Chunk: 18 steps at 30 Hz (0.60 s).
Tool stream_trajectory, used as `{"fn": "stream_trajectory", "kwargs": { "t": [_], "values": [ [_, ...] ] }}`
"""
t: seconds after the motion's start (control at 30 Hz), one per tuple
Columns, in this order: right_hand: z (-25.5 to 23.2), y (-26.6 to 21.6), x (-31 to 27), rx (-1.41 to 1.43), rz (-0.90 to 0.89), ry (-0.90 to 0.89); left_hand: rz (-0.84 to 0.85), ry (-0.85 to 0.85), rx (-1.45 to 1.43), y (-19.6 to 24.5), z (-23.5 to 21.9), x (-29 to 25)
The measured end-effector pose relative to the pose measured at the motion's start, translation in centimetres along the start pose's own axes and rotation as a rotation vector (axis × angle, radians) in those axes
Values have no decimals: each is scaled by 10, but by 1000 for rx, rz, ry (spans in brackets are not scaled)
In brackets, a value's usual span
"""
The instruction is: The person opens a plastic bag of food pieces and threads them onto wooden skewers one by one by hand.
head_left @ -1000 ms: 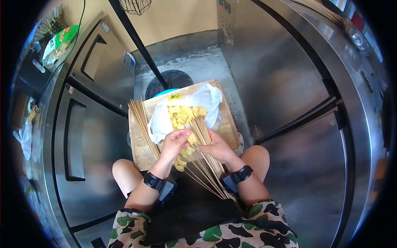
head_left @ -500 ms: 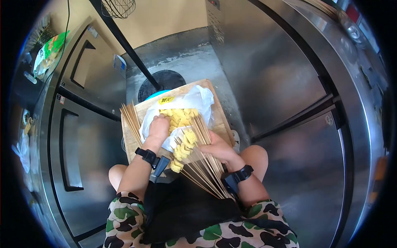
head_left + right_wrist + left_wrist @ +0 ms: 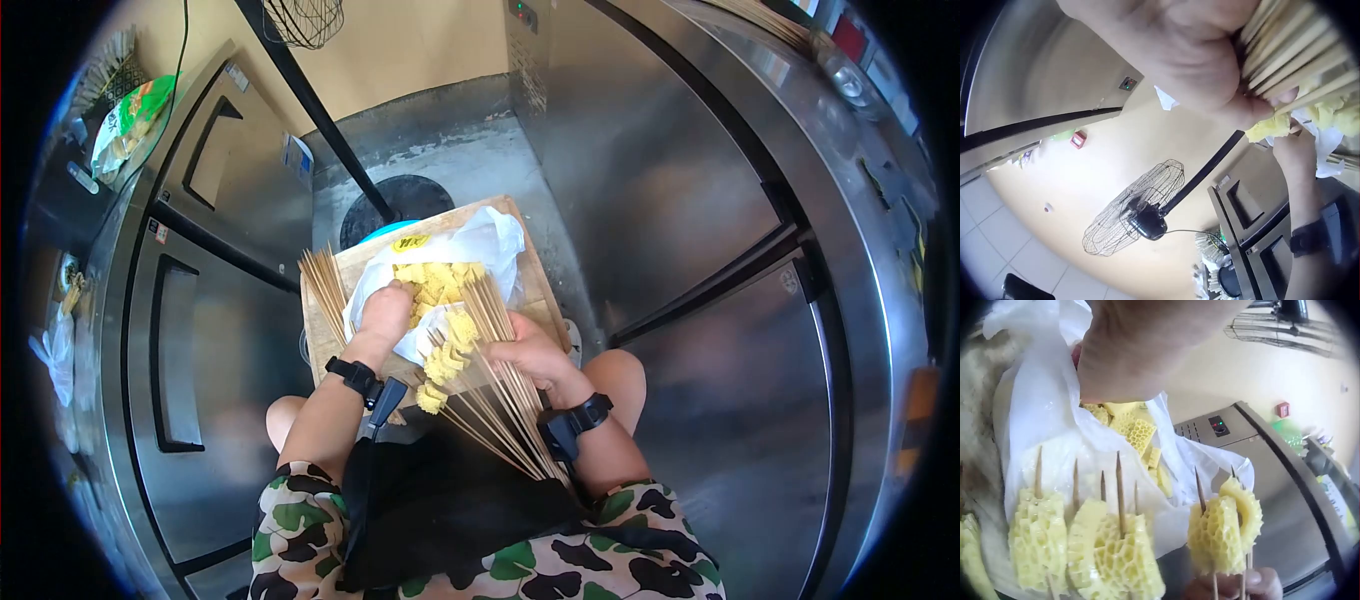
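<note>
My right hand (image 3: pixel 532 355) grips a thick bundle of bamboo skewers (image 3: pixel 490 312), thumb across them. Several skewers fanned out on its left side carry yellow pieces of honeycomb tripe (image 3: pixel 1129 556), their sharp tips poking out above the meat. My left hand (image 3: pixel 385 312) reaches into the loose tripe pieces (image 3: pixel 440 280) on the white plastic bag (image 3: pixel 375 285). Its fingertips are hidden among the pieces and behind the palm, so I cannot tell whether they pinch one.
The bag lies on a wooden board (image 3: pixel 540 290) in front of my knees. More bare skewers (image 3: pixel 322 285) lie along its left edge. Steel refrigerators (image 3: pixel 660 180) stand close on both sides. Beyond the board rises a black fan pole (image 3: pixel 320 115) on a round base (image 3: pixel 415 197).
My left hand has moved from the skewers beside my right hand, forward and left to the loose tripe, and stays there. The right hand keeps its grip on the bundle.
</note>
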State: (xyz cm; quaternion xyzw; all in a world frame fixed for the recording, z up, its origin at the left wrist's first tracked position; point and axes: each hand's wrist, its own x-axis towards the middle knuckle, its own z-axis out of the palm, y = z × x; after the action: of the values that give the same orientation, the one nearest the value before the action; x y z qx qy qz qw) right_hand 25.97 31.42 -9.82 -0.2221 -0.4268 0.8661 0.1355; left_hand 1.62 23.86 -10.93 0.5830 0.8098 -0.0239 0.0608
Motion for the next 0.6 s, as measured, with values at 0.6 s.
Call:
{"fn": "stream_trajectory", "kwargs": {
  "t": [0.6],
  "values": [
    [-2,-2,2,-42,25,14,-421,140,-1721,-13,6,-32]
  ]
}}
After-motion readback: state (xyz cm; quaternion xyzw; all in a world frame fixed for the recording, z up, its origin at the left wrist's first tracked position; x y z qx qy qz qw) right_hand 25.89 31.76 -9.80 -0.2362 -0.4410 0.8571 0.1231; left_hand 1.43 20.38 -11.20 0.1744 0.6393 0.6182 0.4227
